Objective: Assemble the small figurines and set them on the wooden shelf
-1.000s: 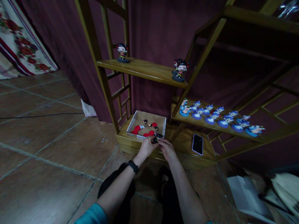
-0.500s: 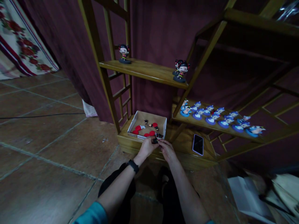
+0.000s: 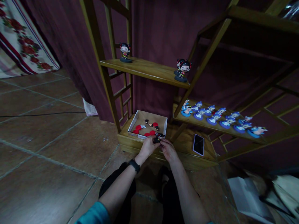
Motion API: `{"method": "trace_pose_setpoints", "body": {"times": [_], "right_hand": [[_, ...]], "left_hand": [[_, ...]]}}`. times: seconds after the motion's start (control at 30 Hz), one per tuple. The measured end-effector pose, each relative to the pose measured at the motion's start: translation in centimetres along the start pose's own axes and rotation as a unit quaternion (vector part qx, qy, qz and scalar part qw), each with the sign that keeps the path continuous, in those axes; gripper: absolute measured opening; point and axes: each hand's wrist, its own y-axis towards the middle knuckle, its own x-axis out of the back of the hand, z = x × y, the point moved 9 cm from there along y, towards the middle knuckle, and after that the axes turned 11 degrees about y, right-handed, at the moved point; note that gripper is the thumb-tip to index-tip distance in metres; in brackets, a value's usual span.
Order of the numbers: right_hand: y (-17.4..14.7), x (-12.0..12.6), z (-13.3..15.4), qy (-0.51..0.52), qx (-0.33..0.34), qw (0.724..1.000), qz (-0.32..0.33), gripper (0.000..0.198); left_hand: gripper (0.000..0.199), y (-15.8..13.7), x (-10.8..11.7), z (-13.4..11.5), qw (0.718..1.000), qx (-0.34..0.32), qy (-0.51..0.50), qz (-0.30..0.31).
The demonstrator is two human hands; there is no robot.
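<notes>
Beneath you spreads the tiled floor (image 3: 58,149), with a dark red curtain (image 3: 154,34) hanging behind the wooden rack (image 3: 95,34) that you face. At the far left, a flowered cloth (image 3: 29,46) reaches down to the tiles. The rack's upper shelf (image 3: 149,69) spans the bay before you; a lower shelf (image 3: 235,130) extends to your right, and the base (image 3: 187,147) lies below both. On the base, in front of you, sits an open shallow box (image 3: 155,117), and to its right, well apart, a phone (image 3: 198,145) lies flat. Your left hand (image 3: 149,147), with a dark band (image 3: 134,166) at its wrist, and your right hand (image 3: 168,150) meet at the box's near right corner. The fingers of both are closed on one small dark figurine (image 3: 160,137), held between them; whether it touches the rim cannot be told. Three black-haired figurines (image 3: 183,69) stand on the upper shelf, one at its left end and two close together at its right. Two rows of blue and purple figurines (image 3: 213,118) line the lower shelf. Inside the box lie red discs (image 3: 155,124) and, smallest of all, several dark pieces (image 3: 146,121).
</notes>
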Motion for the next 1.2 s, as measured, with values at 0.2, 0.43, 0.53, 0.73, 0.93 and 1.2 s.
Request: {"method": "trace_pose_setpoints", "body": {"times": [0.2, 0.43, 0.53, 0.73, 0.93, 1.2], "right_hand": [[0.1, 0.4, -0.2, -0.001, -0.001, 1.000, -0.009, 0.016], [-0.1, 0.3, 0.0, -0.015, 0.007, 1.000, -0.007, 0.015], [0.0, 0.2, 0.0, -0.018, 0.008, 1.000, -0.001, 0.015], [0.2, 0.4, -0.1, -0.016, 0.002, 1.000, 0.005, 0.015], [0.5, 1.0, -0.5, -0.023, -0.001, 1.000, 0.005, 0.015], [1.0, 1.6, -0.7, -0.029, 0.005, 1.000, -0.001, 0.017]], "left_hand": [[0.034, 0.0, 0.3, -0.5, 0.995, -0.032, 0.092, -0.014], [0.036, -0.5, 0.1, -1.1, 0.987, -0.064, 0.149, -0.002], [0.035, -0.9, 0.0, -1.4, 0.983, -0.069, 0.173, 0.007], [0.036, -1.4, -0.1, -1.6, 0.974, -0.053, 0.218, 0.023], [0.041, -1.8, -0.3, -2.3, 0.966, -0.084, 0.243, 0.023], [0.042, -2.0, -0.3, -2.6, 0.957, -0.095, 0.273, 0.019]]}}
